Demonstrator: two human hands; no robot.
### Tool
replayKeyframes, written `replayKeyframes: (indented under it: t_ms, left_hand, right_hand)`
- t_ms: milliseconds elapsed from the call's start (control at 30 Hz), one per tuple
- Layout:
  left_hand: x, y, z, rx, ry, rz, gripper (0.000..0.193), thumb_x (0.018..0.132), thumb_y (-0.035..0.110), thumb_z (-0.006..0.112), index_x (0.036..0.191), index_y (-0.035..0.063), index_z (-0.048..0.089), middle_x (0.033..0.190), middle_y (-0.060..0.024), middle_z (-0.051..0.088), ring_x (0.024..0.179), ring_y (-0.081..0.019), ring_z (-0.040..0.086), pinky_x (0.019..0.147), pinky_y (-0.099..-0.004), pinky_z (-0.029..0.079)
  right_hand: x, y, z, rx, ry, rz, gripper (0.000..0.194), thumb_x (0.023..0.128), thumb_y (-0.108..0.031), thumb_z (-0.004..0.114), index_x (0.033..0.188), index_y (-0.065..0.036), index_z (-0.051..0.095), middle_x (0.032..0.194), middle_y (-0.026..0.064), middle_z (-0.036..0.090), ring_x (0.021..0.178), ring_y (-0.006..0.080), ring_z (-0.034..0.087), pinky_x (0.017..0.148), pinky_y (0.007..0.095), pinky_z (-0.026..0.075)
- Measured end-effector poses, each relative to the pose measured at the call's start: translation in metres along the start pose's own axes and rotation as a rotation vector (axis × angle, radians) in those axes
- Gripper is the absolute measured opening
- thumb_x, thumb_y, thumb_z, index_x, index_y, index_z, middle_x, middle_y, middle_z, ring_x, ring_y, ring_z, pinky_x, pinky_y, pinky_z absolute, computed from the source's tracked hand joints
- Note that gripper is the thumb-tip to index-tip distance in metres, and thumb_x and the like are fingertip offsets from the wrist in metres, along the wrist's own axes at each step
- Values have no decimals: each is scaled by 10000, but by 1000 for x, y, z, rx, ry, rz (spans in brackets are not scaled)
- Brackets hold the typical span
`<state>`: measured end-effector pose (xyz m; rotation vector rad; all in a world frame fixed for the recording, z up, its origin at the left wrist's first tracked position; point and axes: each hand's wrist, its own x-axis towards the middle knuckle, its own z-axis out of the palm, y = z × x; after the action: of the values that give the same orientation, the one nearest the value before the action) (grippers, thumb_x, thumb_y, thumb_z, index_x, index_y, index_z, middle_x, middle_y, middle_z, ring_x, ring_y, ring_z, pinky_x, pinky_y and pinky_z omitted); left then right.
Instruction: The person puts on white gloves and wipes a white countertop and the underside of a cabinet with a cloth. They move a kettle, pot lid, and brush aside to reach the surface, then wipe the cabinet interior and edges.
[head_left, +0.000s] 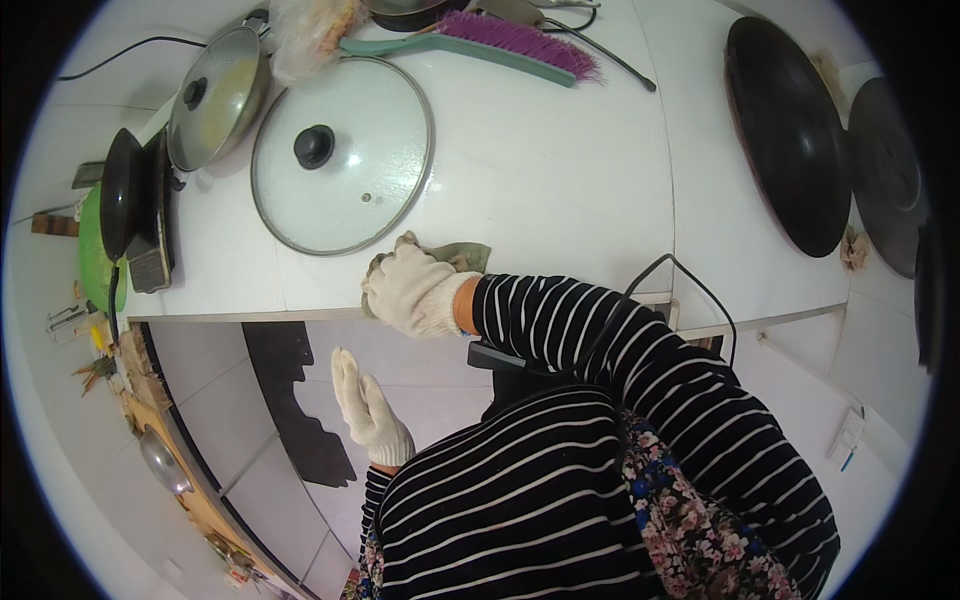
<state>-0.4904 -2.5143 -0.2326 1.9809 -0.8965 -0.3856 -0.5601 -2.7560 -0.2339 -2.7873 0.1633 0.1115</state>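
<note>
My right hand (416, 291), in a white knit glove, is closed on a greenish-grey cloth (469, 256) near the front edge of the white countertop (547, 180). Just beyond it lies a large glass lid (375, 161) with a black knob. Below the counter edge my left hand (365, 409), gloved too, is held up over the floor with nothing in it, its fingers straight and the thumb a little apart. A green brush with purple bristles (517, 43) rests at the back of the counter.
A lidded pan (219, 97) and a plastic bag (307, 37) are at the back left, with a black frying pan (120, 195) farther left. Large dark round pans (787, 135) lean at the right. A black cable (705, 289) loops over the front edge beside my right arm.
</note>
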Motion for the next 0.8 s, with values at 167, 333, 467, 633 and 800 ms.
replayKeyframes:
  t_ms: [167, 333, 467, 633, 800]
  left_hand:
    - [5, 9, -3, 18, 20, -40, 448, 1100, -20, 485, 1545, -39, 530, 1692, -204, 409, 1562, -318, 413, 1285, -439, 338]
    - [-8, -1, 3, -117, 55, -162, 430, 1103, -1, 492, 1528, -40, 550, 1668, -203, 447, 1553, -311, 426, 1284, -428, 341]
    - [-33, -15, 5, -101, 48, -243, 417, 1098, 0, 499, 1507, -44, 572, 1639, -203, 488, 1544, -308, 440, 1281, -422, 347]
    - [-40, -20, 2, -131, 49, -251, 413, 1089, -8, 506, 1493, -43, 588, 1630, -199, 498, 1529, -303, 458, 1277, -417, 352]
    - [-26, -12, -6, -136, 65, -180, 405, 1094, 0, 512, 1489, -41, 591, 1623, -189, 507, 1523, -295, 465, 1275, -414, 355]
  right_hand:
    - [-20, 39, -21, 264, -236, 336, 220, 954, -189, 616, 1022, -20, 739, 1029, 182, 766, 950, 318, 784, 801, 468, 646]
    - [-141, 155, -57, 100, 339, 837, 342, 949, -291, 560, 1171, -97, 732, 1120, 194, 750, 952, 399, 738, 878, 504, 591]
    - [-155, 178, -53, -56, 367, 1050, 335, 1004, -301, 494, 1096, -71, 719, 1030, 196, 758, 914, 411, 742, 846, 510, 591]
    - [-51, 108, -40, 30, 56, 727, 276, 1006, -237, 594, 1124, -37, 745, 1073, 187, 759, 995, 349, 756, 896, 515, 570]
    - [-28, 38, -19, 62, 16, 454, 290, 973, -218, 626, 1171, -46, 751, 1179, 179, 749, 1105, 329, 732, 967, 528, 514]
